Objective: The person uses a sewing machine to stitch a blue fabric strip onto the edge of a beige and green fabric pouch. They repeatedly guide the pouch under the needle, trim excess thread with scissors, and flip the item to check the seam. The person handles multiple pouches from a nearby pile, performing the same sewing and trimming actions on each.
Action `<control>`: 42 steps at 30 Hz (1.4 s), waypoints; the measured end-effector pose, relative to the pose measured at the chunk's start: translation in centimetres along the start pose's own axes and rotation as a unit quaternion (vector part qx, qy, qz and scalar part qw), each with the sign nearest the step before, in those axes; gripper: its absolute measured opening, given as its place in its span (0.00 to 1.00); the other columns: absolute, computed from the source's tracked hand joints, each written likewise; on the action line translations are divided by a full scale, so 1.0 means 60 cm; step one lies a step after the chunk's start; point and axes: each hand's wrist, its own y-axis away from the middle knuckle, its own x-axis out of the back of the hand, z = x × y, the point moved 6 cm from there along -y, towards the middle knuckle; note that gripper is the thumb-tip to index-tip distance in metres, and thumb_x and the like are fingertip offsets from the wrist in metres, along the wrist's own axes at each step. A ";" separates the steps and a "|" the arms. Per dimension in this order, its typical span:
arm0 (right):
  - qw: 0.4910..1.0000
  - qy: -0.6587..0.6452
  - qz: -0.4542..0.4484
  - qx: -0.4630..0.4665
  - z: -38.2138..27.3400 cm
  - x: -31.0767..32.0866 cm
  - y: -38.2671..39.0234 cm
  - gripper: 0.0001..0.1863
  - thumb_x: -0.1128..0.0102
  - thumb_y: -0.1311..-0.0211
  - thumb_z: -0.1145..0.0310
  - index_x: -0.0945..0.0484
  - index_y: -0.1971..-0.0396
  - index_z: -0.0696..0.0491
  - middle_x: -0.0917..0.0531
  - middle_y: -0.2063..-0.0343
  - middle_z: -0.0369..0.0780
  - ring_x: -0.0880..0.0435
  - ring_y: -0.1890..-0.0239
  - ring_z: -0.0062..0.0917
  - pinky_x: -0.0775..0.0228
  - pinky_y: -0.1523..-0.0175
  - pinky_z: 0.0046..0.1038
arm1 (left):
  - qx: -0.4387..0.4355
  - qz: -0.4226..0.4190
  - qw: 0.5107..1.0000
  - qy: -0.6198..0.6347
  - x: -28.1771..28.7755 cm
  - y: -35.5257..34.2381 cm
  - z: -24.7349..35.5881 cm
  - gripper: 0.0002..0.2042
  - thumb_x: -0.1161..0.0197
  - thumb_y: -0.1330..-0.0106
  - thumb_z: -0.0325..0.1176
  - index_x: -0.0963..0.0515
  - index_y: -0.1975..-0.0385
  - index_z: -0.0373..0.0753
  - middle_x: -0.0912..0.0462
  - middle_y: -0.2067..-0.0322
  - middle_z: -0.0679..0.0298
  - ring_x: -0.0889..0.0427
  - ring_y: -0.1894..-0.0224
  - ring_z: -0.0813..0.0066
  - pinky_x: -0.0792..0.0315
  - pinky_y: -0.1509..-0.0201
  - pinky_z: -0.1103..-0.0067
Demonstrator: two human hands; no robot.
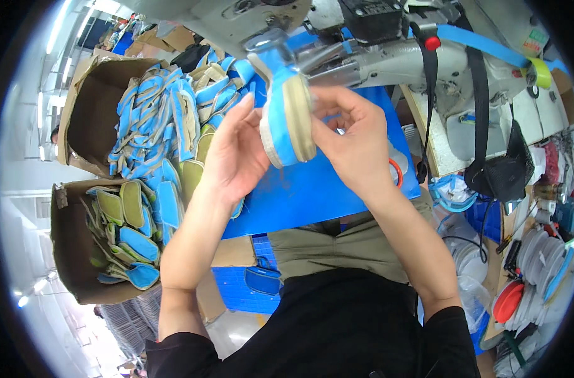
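Observation:
A curved blue and beige fabric piece with a layered edge (285,123) is held upright below the grey sewing machine head (249,22), over a blue work board (280,198). My left hand (235,151) is at its left side, thumb raised, with the other fingers curled behind it and partly hidden. My right hand (350,142) grips its right side with bent fingers. The upper end of the piece reaches up to the machine's working part, where the contact is hard to make out.
Cardboard boxes (79,116) of blue, beige and olive fabric parts (148,120) stand at left, spilling onto the board. Black straps (476,126) and a blue tape (476,38) hang by the machine arm (413,63). Stacked discs (536,264) and tools crowd a wooden bench at right.

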 end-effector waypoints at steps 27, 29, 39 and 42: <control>0.996 0.029 0.067 0.053 0.001 0.000 -0.016 0.09 0.30 0.42 0.78 0.13 0.60 0.58 0.11 0.70 0.38 0.14 0.67 0.17 0.23 0.58 0.22 | -0.167 0.015 0.952 -0.255 -0.053 -0.041 0.042 0.13 0.26 0.36 0.30 0.17 0.55 0.34 0.11 0.63 0.61 0.13 0.64 0.78 0.19 0.58 0.78; 0.994 0.034 0.060 0.085 0.001 -0.004 -0.014 0.10 0.29 0.43 0.79 0.14 0.60 0.58 0.12 0.69 0.39 0.13 0.67 0.20 0.23 0.59 0.24 | -0.185 0.018 0.947 -0.263 -0.048 -0.035 0.046 0.13 0.26 0.36 0.30 0.17 0.54 0.33 0.11 0.62 0.61 0.13 0.63 0.77 0.18 0.57 0.78; 0.961 0.162 0.074 0.214 0.002 -0.006 0.003 0.17 0.29 0.48 0.80 0.17 0.56 0.54 0.16 0.68 0.40 0.14 0.66 0.29 0.22 0.60 0.28 | -0.273 -0.013 0.898 -0.343 -0.048 -0.034 0.048 0.14 0.24 0.39 0.26 0.17 0.55 0.33 0.11 0.61 0.62 0.14 0.63 0.81 0.19 0.58 0.81; 0.972 0.122 0.071 0.189 0.015 -0.007 0.000 0.17 0.30 0.47 0.81 0.16 0.56 0.54 0.16 0.68 0.41 0.14 0.66 0.28 0.23 0.60 0.27 | -0.297 0.000 0.881 -0.368 -0.055 -0.034 0.048 0.13 0.24 0.40 0.24 0.17 0.56 0.33 0.11 0.62 0.63 0.14 0.64 0.82 0.19 0.58 0.82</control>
